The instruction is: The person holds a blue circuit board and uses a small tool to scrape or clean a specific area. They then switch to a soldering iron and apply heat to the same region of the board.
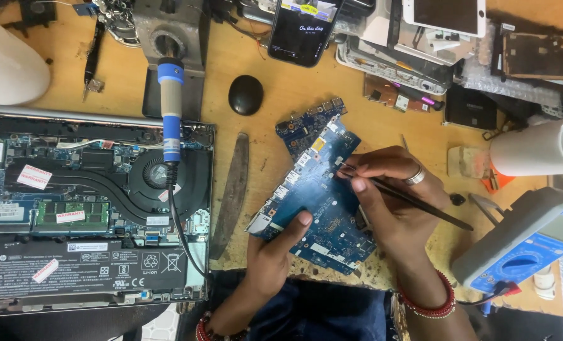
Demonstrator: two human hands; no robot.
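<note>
**Probing the blue board, tweezers in hand**

Fingers first: right hand (392,196) is pinched shut around black tweezers (414,201), thumb and first two fingers close to the tip end, ring on one finger. The tip sits down on the board (316,189) near its middle, right at my fingertips. Left hand (272,256) comes up from below and clamps the board's near edge, thumb on top, the rest curled under where I can't see them.

The board lies tilted on the wooden bench (269,95), between the opened laptop (92,208) on my left and the multimeter (527,240) on my right. A soldering iron (170,107) with a blue grip rests across the laptop's fan, well apart from both hands. A phone (303,28) and a black mouse (245,95) sit further up the bench.

As far as I can judge, I'm at the picking or poking stage on one small part. Can't tell from here whether the tips actually have anything between them, too small.

Next move needs a steady left grip so the board doesn't rock, and a light touch at the tip so it doesn't skid across neighbouring parts.
</note>
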